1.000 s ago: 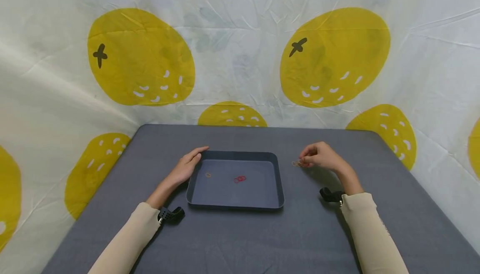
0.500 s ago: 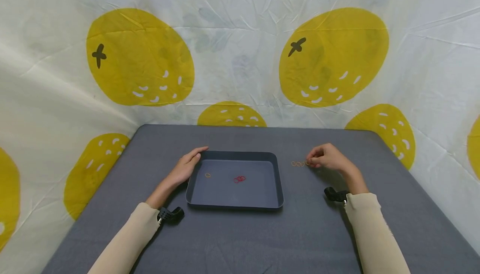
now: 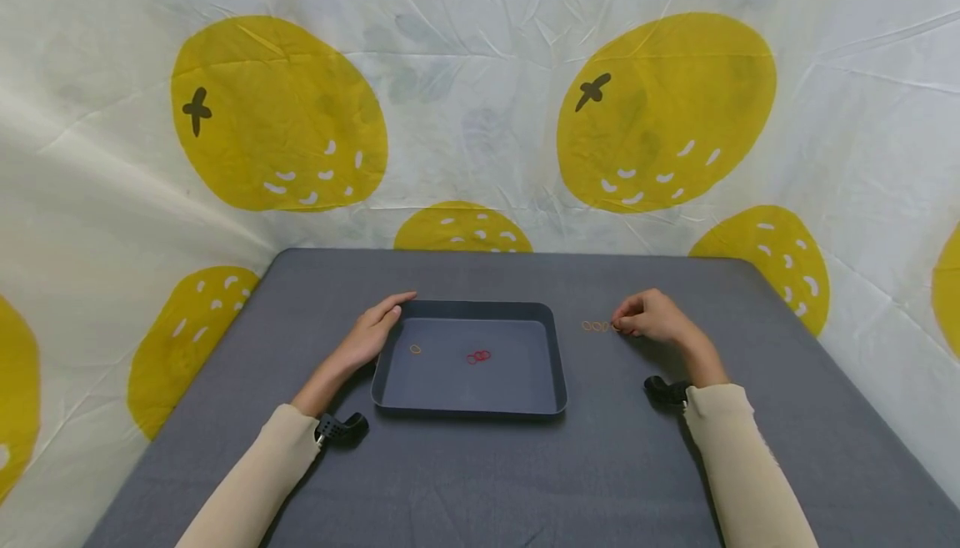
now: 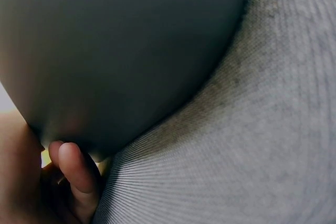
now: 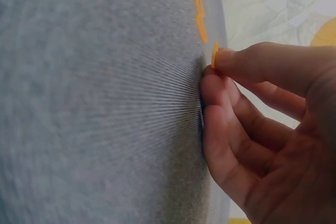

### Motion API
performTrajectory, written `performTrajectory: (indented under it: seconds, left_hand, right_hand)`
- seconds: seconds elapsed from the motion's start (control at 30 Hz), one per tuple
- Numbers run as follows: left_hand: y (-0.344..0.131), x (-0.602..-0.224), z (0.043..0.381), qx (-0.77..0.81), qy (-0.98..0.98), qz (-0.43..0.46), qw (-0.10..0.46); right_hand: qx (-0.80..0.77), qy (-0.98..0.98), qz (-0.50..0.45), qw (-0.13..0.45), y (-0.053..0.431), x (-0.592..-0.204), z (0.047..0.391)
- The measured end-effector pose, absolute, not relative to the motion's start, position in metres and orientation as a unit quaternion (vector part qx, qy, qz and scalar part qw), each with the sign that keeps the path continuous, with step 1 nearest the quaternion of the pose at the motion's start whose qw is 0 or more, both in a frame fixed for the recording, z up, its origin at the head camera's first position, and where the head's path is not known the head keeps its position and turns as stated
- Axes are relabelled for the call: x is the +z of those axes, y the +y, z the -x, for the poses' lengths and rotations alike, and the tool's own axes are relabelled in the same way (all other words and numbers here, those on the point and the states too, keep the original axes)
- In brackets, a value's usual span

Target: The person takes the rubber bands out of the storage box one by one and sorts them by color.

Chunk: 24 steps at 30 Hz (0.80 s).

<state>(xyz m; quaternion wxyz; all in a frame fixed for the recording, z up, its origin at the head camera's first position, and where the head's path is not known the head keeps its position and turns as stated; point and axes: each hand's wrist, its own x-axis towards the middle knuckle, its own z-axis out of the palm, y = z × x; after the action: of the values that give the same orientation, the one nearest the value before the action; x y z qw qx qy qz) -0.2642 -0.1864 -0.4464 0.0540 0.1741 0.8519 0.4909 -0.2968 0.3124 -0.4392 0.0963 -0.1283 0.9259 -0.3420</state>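
Note:
My left hand (image 3: 371,335) grips the left back corner of a dark grey tray (image 3: 558,364), thumb at the rim. In the left wrist view its fingertips (image 4: 73,163) curl against the tray's outer wall (image 4: 131,66). Inside the tray lie a small orange rubber band (image 3: 416,349) at the left and a cluster of red rubber bands (image 3: 478,357) near the middle. Right of the tray, my right hand (image 3: 652,316) pinches an orange rubber band (image 5: 214,55) between thumb and fingers, close over the table. Beside it runs a row of orange rubber bands (image 3: 597,326).
A grey cloth covers the table (image 3: 480,481). Behind it and at the sides hangs a white curtain (image 3: 472,114) with large yellow fruit prints. Each wrist wears a black strap, the left one (image 3: 343,429) close to the tray's front left corner.
My right hand has shifted a little to the right along the row, so more of the orange rubber bands show. The left hand and tray have stayed put.

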Motion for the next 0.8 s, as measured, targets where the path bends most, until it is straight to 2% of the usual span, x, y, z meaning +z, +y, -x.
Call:
performTrajectory:
  seconds: [0.3,0.53,0.8]
  left_hand:
    - [-0.186,-0.447,0.265,0.488,0.855,-0.168,0.056]
    - [-0.194,-0.475,0.283,0.492,0.854,-0.162,0.047]
    - [-0.194,-0.478,0.284,0.490,0.854,-0.168,0.034]
  right_hand:
    - [-0.328,0.934,0.119,0.079,0.309,-0.441,0.297]
    - [-0.321,0.937,0.119,0.075,0.308,-0.441,0.297]
    - [-0.321,0.938,0.109,0.077,0.307,-0.441,0.296]
